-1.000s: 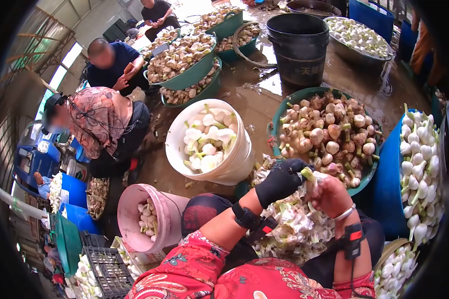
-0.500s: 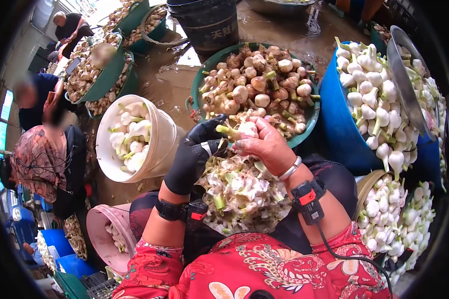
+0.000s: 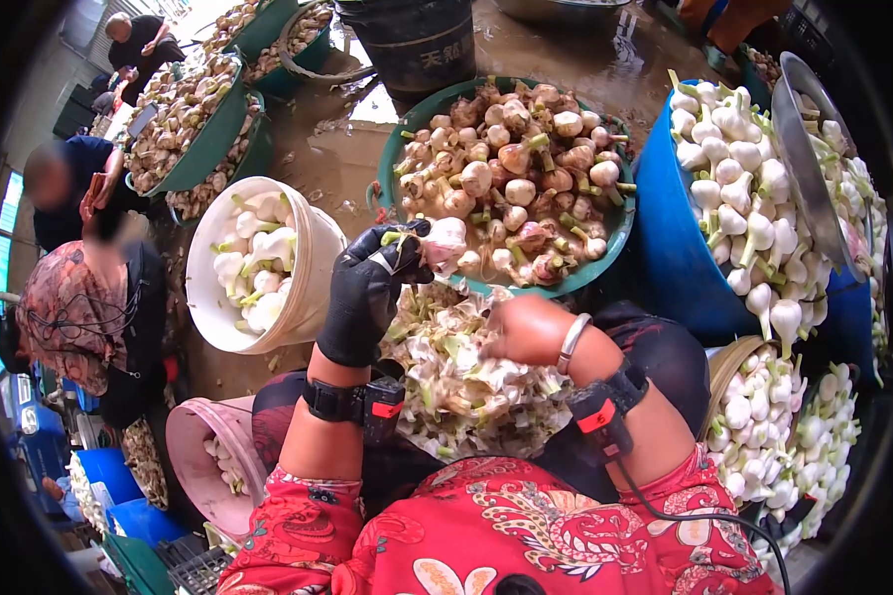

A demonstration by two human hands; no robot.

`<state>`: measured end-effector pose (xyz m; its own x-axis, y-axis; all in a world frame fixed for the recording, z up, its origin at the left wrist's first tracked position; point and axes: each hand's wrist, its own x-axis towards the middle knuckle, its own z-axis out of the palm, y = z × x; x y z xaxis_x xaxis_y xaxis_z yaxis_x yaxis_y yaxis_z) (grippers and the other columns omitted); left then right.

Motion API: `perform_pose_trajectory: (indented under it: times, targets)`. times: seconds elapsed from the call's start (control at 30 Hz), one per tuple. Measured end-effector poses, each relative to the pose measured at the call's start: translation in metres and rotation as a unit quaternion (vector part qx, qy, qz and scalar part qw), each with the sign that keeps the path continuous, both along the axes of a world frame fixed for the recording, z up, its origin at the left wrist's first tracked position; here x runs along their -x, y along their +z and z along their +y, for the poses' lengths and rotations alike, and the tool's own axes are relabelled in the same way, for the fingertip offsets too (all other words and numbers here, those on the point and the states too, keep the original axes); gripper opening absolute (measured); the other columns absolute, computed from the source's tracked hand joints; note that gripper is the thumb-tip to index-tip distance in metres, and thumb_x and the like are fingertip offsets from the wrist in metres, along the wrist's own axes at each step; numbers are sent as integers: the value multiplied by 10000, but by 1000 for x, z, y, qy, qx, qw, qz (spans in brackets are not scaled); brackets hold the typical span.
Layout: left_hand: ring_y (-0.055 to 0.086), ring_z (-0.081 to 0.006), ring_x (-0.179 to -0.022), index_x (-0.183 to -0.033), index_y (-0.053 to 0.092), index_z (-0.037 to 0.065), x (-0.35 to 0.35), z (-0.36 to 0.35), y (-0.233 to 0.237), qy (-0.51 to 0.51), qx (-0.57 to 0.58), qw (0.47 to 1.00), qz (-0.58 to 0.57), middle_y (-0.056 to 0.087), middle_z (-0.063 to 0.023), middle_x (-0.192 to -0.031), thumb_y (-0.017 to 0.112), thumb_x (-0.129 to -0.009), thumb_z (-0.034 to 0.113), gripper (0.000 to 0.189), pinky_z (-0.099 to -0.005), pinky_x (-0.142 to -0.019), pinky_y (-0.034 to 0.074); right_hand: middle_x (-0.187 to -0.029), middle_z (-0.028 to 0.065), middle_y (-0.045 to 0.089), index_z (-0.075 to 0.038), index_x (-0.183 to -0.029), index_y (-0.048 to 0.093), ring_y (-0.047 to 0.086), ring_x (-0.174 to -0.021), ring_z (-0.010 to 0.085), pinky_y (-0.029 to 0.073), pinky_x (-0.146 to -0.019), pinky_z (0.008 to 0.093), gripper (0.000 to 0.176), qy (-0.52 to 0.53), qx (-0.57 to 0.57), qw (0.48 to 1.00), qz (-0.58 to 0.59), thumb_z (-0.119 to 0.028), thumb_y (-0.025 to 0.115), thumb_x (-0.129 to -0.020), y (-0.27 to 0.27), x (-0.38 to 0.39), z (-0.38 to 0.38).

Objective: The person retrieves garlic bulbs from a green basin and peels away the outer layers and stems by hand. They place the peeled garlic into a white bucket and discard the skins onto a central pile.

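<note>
In my black-gloved left hand [image 3: 367, 293] is a garlic bulb [image 3: 445, 246], gripped by its green stem end, its pinkish, partly peeled head pointing right. My bare right hand [image 3: 533, 330] is low over a heap of garlic skins [image 3: 476, 387] in my lap, apart from the bulb; its fingers are smeared by motion. Just beyond both hands stands a green basin [image 3: 392, 164] of unpeeled garlic bulbs [image 3: 514, 159], some sitting in brownish water at its near side.
Left of me, a white bucket [image 3: 332, 238] holds peeled bulbs, and a pink bucket [image 3: 193, 426] has a few. At right stand a blue tub [image 3: 655, 228] heaped with white garlic and a metal bowl [image 3: 799, 149]. A black bucket [image 3: 407, 45] is ahead. Other people [image 3: 84, 307] sit at left.
My right hand has left the garlic bulb and dropped to the skins in my lap. My left hand has shifted slightly left, still holding the bulb, whose head now shows more.
</note>
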<state>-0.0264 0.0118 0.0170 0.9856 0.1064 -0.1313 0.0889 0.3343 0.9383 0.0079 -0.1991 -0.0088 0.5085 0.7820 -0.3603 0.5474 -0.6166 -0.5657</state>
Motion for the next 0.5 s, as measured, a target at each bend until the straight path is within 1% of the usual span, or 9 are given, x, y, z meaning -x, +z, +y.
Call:
perform_pose_trajectory:
  times: [0.03, 0.07, 0.13, 0.2, 0.23, 0.27, 0.33, 0.43, 0.5]
  targets:
    - [612, -149, -748, -1108, 593, -24, 1, -3, 0, -12, -65, 997, -28, 635, -62, -885, 553, -903, 174, 289, -288, -714, 511, -657, 116, 649, -22, -717, 677, 623, -623, 121, 509, -605, 296, 162, -154, -58, 985, 48, -178, 712, -742, 1, -6, 1]
    - [611, -148, -749, -1112, 592, -22, 2, -6, 0, -23, -131, 990, -57, 635, -62, -887, 554, -905, 177, 290, -287, -716, 513, -820, 104, 678, -35, -910, 680, 632, -730, 120, 512, -681, 284, 219, -280, -147, 941, 126, -134, 740, -724, 9, -10, 2]
    - [609, -141, -755, -1125, 587, -18, 2, -11, 3, -34, -28, 999, -4, 633, -62, -888, 547, -909, 175, 293, -286, -717, 511, -1023, 78, 648, -38, -1166, 577, 620, -893, 124, 507, -786, 280, 458, -328, -375, 859, 121, -23, 724, -732, 8, -10, 5]
    - [610, -136, -753, -1110, 589, -14, 3, -15, 5, -71, -287, 953, -63, 631, -52, -885, 548, -909, 180, 282, -282, -708, 510, -1074, 64, 618, -36, -1239, 505, 607, -935, 127, 501, -824, 282, 544, -308, -435, 813, 236, 28, 705, -736, 14, -8, 11]
    - [624, -160, -742, -991, 605, -10, 1, -26, 7, -46, -320, 932, -163, 627, -59, -882, 542, -909, 94, 147, -289, -668, 523, -1124, 51, 588, -35, -1311, 433, 593, -978, 131, 496, -862, 285, 634, -279, -488, 750, 348, 79, 685, -741, 15, -8, 13]
    - [624, -160, -742, -991, 605, -10, 0, -27, 8, -48, -319, 933, -162, 627, -59, -882, 542, -909, 94, 147, -289, -668, 523, -1124, 51, 588, -35, -1311, 433, 593, -978, 131, 496, -862, 285, 634, -282, -488, 750, 348, 79, 685, -741, 15, -8, 15]
    - [621, -155, -755, -1023, 598, -20, -3, -26, 9, -39, 7, 998, 58, 633, -62, -891, 538, -916, 142, 203, -288, -683, 517, -1063, 44, 601, -12, -1285, 451, 595, -964, 118, 501, -864, 276, 578, -300, -497, 759, 293, 112, 648, -756, 13, -8, 17]
    - [621, -161, -764, -1041, 591, -24, -5, -28, -1, -35, -50, 997, 38, 635, -75, -889, 547, -911, 148, 221, -288, -699, 514, -1043, 42, 603, -15, -1261, 478, 601, -944, 119, 510, -847, 269, 536, -310, -508, 751, 287, 87, 653, -765, 10, -7, 16]
    - [624, -158, -766, -1049, 583, -31, -2, -25, 2, -58, 11, 997, 41, 640, -80, -889, 551, -912, 144, 224, -288, -708, 512, -1037, 42, 603, -13, -1251, 487, 603, -933, 119, 512, -837, 264, 521, -322, -516, 736, 297, 74, 659, -768, 11, -7, 13]
